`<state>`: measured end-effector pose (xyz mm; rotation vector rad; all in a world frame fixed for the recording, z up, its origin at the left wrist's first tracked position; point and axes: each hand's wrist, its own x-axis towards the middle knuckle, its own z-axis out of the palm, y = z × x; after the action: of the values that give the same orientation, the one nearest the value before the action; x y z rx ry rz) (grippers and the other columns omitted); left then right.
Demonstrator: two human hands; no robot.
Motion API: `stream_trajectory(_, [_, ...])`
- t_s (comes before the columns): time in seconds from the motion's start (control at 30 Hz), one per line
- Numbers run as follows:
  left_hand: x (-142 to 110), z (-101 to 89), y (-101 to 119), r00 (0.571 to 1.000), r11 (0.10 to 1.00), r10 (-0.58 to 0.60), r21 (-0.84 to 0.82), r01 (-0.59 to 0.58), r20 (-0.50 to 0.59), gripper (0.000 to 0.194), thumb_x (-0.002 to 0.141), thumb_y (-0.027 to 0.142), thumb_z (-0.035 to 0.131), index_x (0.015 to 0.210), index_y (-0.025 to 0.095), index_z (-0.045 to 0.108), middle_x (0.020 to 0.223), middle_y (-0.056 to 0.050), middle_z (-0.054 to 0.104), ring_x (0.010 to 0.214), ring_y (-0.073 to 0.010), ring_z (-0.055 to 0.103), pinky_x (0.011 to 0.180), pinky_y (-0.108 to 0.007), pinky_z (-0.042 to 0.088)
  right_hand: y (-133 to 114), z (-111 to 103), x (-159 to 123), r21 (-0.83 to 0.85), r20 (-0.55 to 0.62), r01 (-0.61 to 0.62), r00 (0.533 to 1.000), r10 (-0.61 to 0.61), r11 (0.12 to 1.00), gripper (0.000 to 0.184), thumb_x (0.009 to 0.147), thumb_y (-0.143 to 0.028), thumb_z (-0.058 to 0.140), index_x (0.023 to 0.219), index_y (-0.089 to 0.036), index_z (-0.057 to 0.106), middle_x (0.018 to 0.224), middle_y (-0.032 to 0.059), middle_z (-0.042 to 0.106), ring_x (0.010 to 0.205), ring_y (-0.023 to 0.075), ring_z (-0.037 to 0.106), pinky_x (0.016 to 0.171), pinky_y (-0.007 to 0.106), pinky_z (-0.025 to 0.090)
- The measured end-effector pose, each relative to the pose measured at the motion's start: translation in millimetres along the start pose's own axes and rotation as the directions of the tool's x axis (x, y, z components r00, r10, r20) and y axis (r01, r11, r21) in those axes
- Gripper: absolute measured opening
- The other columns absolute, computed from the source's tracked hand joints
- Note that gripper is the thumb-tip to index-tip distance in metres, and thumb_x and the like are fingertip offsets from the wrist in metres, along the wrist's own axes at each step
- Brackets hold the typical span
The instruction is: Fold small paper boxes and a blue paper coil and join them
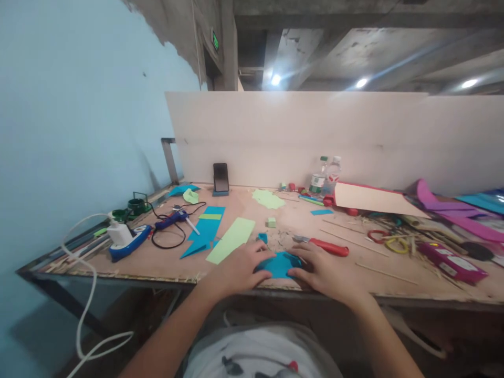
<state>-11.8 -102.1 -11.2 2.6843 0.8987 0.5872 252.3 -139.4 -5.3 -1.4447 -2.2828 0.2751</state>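
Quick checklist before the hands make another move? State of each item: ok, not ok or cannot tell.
1. Left hand at the blue paper: ok, at its left side.
2. Right hand at the same piece: ok, at its right side.
3. Red-handled tool well away from the hands: not ok, right beside the right hand.
4. Surface ahead free of scraps: not ok, small debris there.
5. Corded blue tool switched off: cannot tell.

Pale-blue wall (79, 105), bare concrete ceiling (429, 50)
White partition (299, 136) along the far edge of the surface (240, 202); lit lamps (361, 83) beyond.
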Motion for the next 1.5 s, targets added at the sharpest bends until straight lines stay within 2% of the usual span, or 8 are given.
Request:
stream_trajectory(0.3, [-2,1.5,-3,0.981,0.992,0.128,0.031,-0.124,-0.146,0.031,0.099,0.017,0.064,0.128,0.018,0.074,0.111,-0.011,0.078,0.107,-0.0275,0.072,0.095,-0.039,0.056,-1,-3,-1,0.166,-0.06,-0.003,0.998,0.013,0.986,0.028,0.094,-0.03,0.065,0.117,-0.02,0.078,0.12,0.0107,0.08,0.111,0.029,0.073,0.099,0.041,0.056])
stream_trajectory(0.5, [-2,-0.7,-4,0.938,0.973,-0.085,-0.23,0.006,-0.336,0.016,0.091,0.015,0.072,0.105,0.019,0.08,0.105,-0.007,0.083,0.096,-0.0223,0.076,0.089,-0.031,0.059,-5,-7,-1,0.377,-0.145,-0.047,0.983,0.109,0.925,0.025,0.091,-0.044,0.066,0.088,-0.021,0.077,0.092,0.0073,0.08,0.09,0.027,0.072,0.082,0.036,0.056])
stream_trajectory(0.7, [-3,-7.6,1,0.904,0.871,-0.338,-0.45,0.195,-0.263,0.005,0.083,0.021,0.077,0.081,0.019,0.08,0.082,-0.002,0.081,0.08,-0.0205,0.072,0.075,-0.027,0.055,-8,-3,-1,0.524,-0.055,-0.171,0.971,0.233,0.835,0.038,0.089,-0.055,0.069,0.075,-0.02,0.072,0.07,0.003,0.068,0.066,0.0206,0.06,0.062,0.032,0.045])
stream_trajectory(0.83, [-2,-9.2,1,0.906,0.821,-0.371,-0.529,0.217,-0.204,0.009,0.083,0.023,0.075,0.088,0.019,0.08,0.09,-0.002,0.081,0.086,-0.0209,0.072,0.078,-0.027,0.055,-9,-2,1,0.661,-0.024,-0.217,0.95,0.31,0.718,0.038,0.082,-0.057,0.076,0.089,-0.019,0.08,0.084,0.0062,0.076,0.076,0.0232,0.066,0.068,0.033,0.049])
stream_trajectory(0.97, [-3,-7.8,-1,0.919,0.86,-0.32,-0.478,0.18,-0.229,0.019,0.087,0.023,0.073,0.105,0.02,0.078,0.104,-0.004,0.082,0.096,-0.0229,0.074,0.088,-0.031,0.058,-16,-1,9,0.748,0.018,-0.249,0.934,0.357,0.615,0.039,0.075,-0.057,0.082,0.084,-0.019,0.081,0.079,0.0049,0.076,0.071,0.0206,0.064,0.066,0.032,0.048])
stream_trajectory(1.1, [-2,-5.1,-1,0.957,0.991,-0.027,-0.131,-0.011,-0.289,0.04,0.092,0.031,0.076,0.13,0.019,0.071,0.132,-0.014,0.073,0.121,-0.0296,0.069,0.106,-0.044,0.053,-21,3,19,0.764,-0.039,-0.232,0.915,0.403,0.602,0.039,0.07,-0.057,0.084,0.07,-0.019,0.076,0.066,0.0019,0.068,0.064,0.0177,0.057,0.059,0.029,0.045])
stream_trajectory(1.2, [0,-1.9,0,0.962,0.99,0.139,0.058,-0.129,-0.235,0.056,0.091,0.04,0.079,0.14,0.019,0.064,0.138,-0.017,0.07,0.128,-0.0339,0.064,0.108,-0.05,0.052,-22,8,22,0.785,-0.05,-0.216,0.912,0.408,0.58,0.043,0.067,-0.061,0.085,0.071,-0.019,0.075,0.067,0.0019,0.068,0.063,0.0177,0.057,0.056,0.029,0.045])
stream_trajectory(1.5, [3,0.2,3,0.965,0.983,0.183,0.023,-0.182,-0.186,0.051,0.097,0.032,0.072,0.144,0.019,0.06,0.138,-0.014,0.072,0.126,-0.0309,0.068,0.112,-0.048,0.051,-25,15,17,0.836,0.003,-0.201,0.932,0.362,0.51,0.054,0.063,-0.069,0.088,0.067,-0.021,0.064,0.055,-0.0026,0.059,0.05,0.0136,0.052,0.051,0.027,0.042])
